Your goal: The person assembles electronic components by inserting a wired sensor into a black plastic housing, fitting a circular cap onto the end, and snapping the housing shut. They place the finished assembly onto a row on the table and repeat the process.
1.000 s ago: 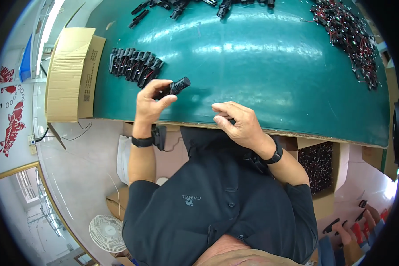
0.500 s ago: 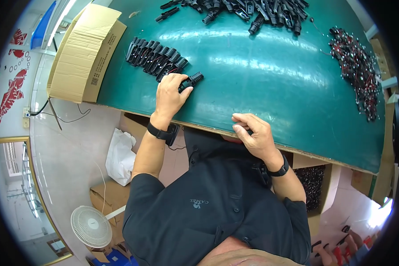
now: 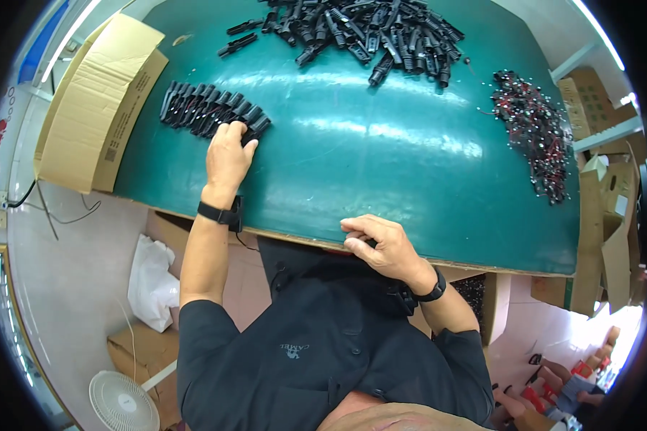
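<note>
My left hand [image 3: 228,156] is at the right end of a slanting row of black ribbed plastic housings [image 3: 194,104]. Its fingers are closed over the endmost housing [image 3: 260,128], which lies against its neighbour; the fingertips are partly hidden. Thin red and dark wires show among the row. Near the table's front edge, my right hand [image 3: 384,248] hovers with fingers curled toward the thumb. A small dark patch shows inside its grip, too unclear to name.
The green tabletop [image 3: 302,187] bears a heap of similar black housings [image 3: 366,32] at the far side and a pile of small wired parts [image 3: 532,133] at the right. A cardboard box [image 3: 97,100] stands on the left. Below are a white fan [image 3: 124,402] and a white bag [image 3: 153,282].
My left hand has brought its housing up and left against the end of the row. My right hand keeps its curled pose. The whole view has shifted.
</note>
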`<control>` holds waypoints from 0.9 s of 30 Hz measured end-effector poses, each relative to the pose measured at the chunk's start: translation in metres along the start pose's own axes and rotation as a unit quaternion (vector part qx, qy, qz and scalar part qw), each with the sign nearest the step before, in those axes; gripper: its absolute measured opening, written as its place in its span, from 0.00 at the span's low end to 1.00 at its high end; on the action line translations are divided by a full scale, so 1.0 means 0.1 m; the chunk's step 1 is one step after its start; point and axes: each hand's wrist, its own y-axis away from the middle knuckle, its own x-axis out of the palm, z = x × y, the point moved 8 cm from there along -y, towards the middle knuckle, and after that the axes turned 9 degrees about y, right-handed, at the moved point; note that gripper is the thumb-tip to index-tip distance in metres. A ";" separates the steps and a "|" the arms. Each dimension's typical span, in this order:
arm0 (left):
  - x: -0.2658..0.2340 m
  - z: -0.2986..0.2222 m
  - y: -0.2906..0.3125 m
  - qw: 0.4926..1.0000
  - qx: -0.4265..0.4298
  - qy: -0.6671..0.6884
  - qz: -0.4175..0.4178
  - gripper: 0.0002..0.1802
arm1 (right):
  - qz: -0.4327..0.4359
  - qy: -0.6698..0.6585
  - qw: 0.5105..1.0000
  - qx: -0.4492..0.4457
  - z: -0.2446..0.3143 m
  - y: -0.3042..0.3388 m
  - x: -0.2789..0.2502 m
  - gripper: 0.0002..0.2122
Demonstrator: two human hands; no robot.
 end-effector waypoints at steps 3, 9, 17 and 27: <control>-0.13 -0.21 0.02 0.998 -0.007 0.052 -0.022 0.20 | 0.013 0.117 0.993 -0.028 0.08 -0.22 -0.35 0.14; -0.07 -0.70 0.45 0.966 -0.056 0.254 0.006 0.20 | -0.131 0.360 0.918 -0.099 -0.40 -1.42 -1.27 0.19; 0.26 -0.85 0.85 0.943 -0.056 0.326 0.034 0.23 | -0.160 0.563 0.807 0.082 -0.88 -2.49 -1.44 0.25; 0.14 -0.93 0.76 0.942 -0.024 0.333 0.028 0.30 | -0.039 0.312 0.940 -0.130 -0.22 -1.43 -0.75 0.24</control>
